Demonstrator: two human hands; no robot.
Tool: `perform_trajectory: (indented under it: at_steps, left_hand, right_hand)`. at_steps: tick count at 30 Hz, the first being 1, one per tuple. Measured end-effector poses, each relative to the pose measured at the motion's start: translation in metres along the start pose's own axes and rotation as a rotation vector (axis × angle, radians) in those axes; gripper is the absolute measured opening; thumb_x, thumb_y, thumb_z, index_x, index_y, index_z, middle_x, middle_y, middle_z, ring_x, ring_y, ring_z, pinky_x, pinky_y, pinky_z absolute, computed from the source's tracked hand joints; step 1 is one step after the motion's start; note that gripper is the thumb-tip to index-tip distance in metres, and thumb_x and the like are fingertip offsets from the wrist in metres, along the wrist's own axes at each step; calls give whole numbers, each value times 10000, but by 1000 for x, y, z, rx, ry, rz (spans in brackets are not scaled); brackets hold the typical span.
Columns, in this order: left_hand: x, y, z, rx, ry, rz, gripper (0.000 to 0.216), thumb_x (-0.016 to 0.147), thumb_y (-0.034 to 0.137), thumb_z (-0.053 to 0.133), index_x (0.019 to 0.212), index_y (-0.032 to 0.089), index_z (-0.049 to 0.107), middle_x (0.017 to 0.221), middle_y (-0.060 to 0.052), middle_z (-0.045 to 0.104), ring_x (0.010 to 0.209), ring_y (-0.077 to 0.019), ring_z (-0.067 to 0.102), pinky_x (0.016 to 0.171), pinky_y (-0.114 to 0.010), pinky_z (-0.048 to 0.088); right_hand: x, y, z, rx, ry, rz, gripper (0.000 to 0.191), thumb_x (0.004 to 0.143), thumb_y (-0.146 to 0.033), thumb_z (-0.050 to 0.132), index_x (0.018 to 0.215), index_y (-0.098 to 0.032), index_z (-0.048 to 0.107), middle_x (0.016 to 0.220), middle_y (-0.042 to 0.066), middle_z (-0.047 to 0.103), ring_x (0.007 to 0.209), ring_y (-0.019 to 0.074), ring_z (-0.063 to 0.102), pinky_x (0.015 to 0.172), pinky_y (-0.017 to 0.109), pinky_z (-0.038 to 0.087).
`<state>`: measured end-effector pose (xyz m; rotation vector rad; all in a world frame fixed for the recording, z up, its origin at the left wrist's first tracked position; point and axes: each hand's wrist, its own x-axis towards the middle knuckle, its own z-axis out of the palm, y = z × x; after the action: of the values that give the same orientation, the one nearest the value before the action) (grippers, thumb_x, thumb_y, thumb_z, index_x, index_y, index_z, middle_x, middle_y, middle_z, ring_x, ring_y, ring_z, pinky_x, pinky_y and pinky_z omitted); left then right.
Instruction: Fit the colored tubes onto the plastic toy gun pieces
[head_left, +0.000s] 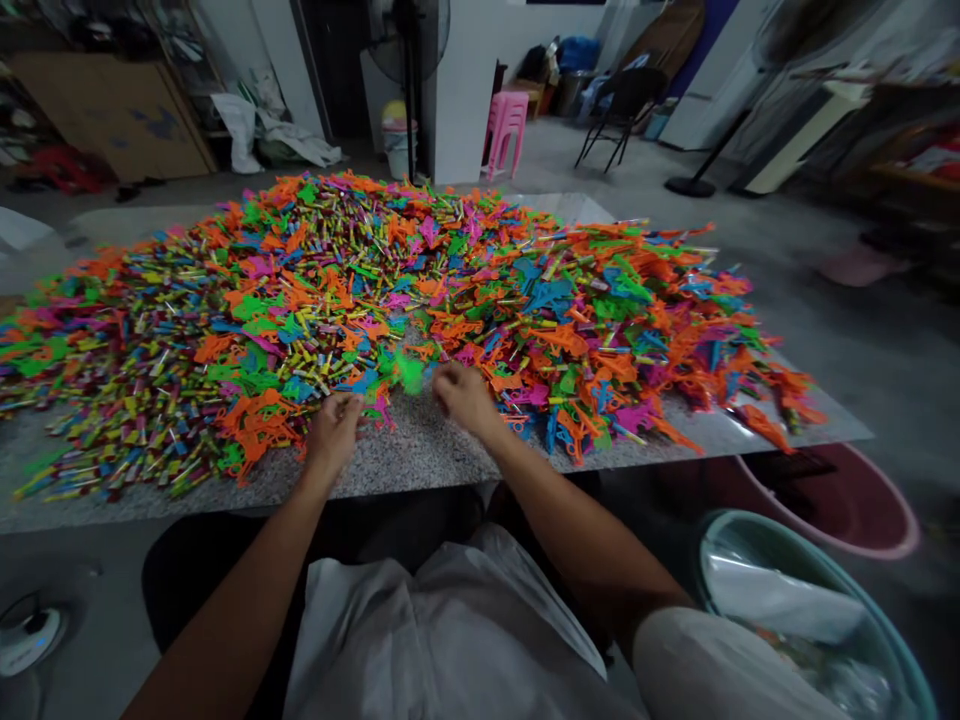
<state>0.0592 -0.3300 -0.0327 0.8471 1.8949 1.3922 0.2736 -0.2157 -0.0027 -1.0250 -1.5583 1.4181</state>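
Note:
Both hands are over a grey speckled table (420,425), between heaps of small plastic pieces. My left hand (335,432) is closed, fingertips pinched together beside the front of the left heap; what it holds, if anything, is too small to make out. To its right, my right hand (463,398) has curled fingers, slightly smeared by motion, and its contents are hidden. A blurred bright green plastic piece (409,372) is just left of the right fingertips; whether they touch it I cannot tell. Orange toy pistols (259,425) lie left of my left hand.
Thin multicoloured tubes (161,400) fill much of the left heap. The right heap (600,330) mixes toy pistols and tubes. A teal tub (724,525) and a pink tub (904,530) stand at the table's right. Behind are pink stools (508,125) and a fan (409,60).

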Motion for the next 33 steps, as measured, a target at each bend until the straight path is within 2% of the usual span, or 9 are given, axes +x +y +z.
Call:
perform_trajectory:
  at_steps: [3,5,8,11,13,16,21,27,33]
  left_hand:
    - [13,-14,-10,391,75,286,358,906,522,657,1084,214,702,1028,-94,749,892,-262,720,854,-418,577]
    - [16,-18,-11,603,104,421,332,931,467,646,1142,218,711,1150,-123,730,1050,-303,704,993,-460,542]
    - [17,-14,-3,816,137,503,464,943,463,661,1329,205,670,1362,-181,637,1260,-358,625,1067,-486,508]
    - [22,-4,11,951,97,596,555,966,481,644,1444,199,622,1515,-219,530,1381,-404,531,1115,-529,464]
    - [30,3,19,1017,37,677,573,966,463,640,1466,184,615,1612,-233,452,1473,-447,428,1173,-586,391]
    - [45,8,27,1096,-81,725,551,955,373,621,1469,174,617,1639,-232,454,1520,-475,355,1205,-665,292]
    - [61,5,21,1144,-118,719,433,878,281,644,1283,139,699,1432,-244,636,1420,-453,473,1189,-658,279]
    - [71,-7,-12,966,-79,780,260,913,298,631,1135,195,717,1321,-176,716,1337,-376,571,1193,-580,318]
    - [74,14,-29,597,185,715,253,890,442,706,992,212,741,1155,-122,772,1207,-326,656,1116,-472,443]
  right_hand:
    - [40,-25,-42,248,397,-156,308,1000,-477,532,1106,-213,648,910,38,746,576,113,633,487,206,470]
    - [54,-30,-51,286,446,-208,384,1037,-517,479,1220,-218,636,1046,79,767,631,122,681,504,210,494]
    - [55,-15,-27,-7,178,-137,334,1036,-451,521,1166,-196,694,1011,75,783,663,148,709,554,234,531]
    - [46,13,19,-610,-132,-62,247,1022,-319,572,1077,-170,760,1021,104,803,917,219,769,798,295,591]
    - [43,26,47,-920,-193,-6,267,1017,-282,578,1154,-142,759,1134,164,792,1051,265,766,895,329,584]
    - [46,33,74,-1060,-191,40,340,1006,-235,561,1272,-89,715,1284,248,728,1095,302,760,900,351,585]
    - [48,33,82,-1060,-232,10,326,989,-259,578,1248,-138,735,1271,205,735,1081,299,757,879,346,581]
    - [28,38,57,-1009,-220,16,290,960,-272,597,1172,-164,762,1177,162,770,1102,284,732,853,315,544]
    - [17,44,40,-790,-121,21,204,926,-285,650,1066,-158,726,962,91,778,875,227,710,750,285,479]
